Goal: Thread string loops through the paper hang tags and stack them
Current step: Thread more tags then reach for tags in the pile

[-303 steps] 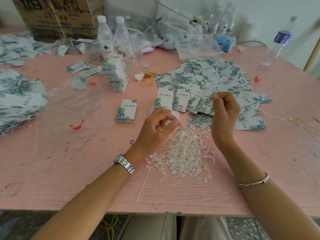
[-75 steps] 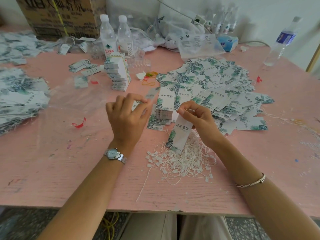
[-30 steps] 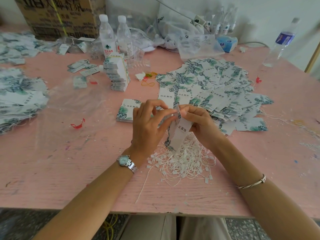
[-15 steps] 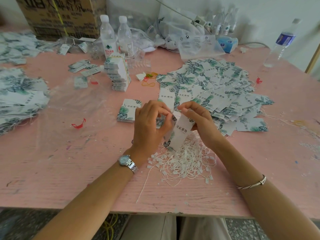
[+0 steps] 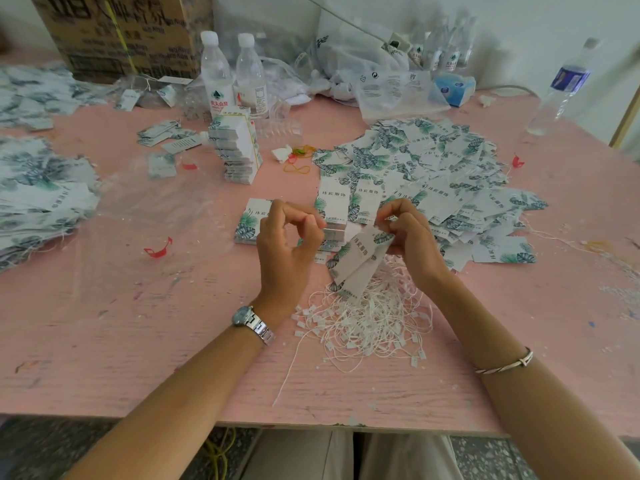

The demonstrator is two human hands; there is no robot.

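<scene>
My right hand [image 5: 410,237] pinches the top end of a white, leaf-printed hang tag [image 5: 360,263], which hangs tilted over a loose pile of white string loops [image 5: 367,317]; a second tag seems to lie behind it. My left hand [image 5: 289,244] is a little to the left, its thumb and forefinger pinched on what looks like a thin string end, hardly visible. A low stack of tags [image 5: 246,221] lies just beyond my left hand, and another low stack [image 5: 332,204] lies between my hands.
A wide spread of tags [image 5: 436,174] covers the pink table [image 5: 138,323] at the right; another heap [image 5: 38,199] lies far left. A tall tag stack [image 5: 237,150], water bottles [image 5: 216,74], a cardboard box [image 5: 121,29] and plastic bags stand behind.
My left hand has drawn away to the left from my right hand, which still holds the tag over the strings. Earlier both hands met at the tag's top.
</scene>
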